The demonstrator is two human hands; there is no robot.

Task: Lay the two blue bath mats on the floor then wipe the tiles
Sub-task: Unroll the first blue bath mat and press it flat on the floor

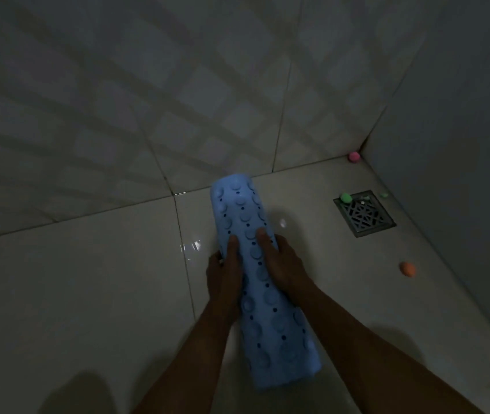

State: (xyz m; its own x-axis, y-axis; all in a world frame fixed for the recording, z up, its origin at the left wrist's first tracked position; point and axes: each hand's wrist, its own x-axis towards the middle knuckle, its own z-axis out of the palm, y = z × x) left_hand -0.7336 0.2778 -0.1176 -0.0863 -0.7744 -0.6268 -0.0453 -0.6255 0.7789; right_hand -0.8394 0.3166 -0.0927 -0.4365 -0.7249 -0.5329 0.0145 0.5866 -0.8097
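We find no readable text, label, brand, number or sign anywhere in this dim head view.
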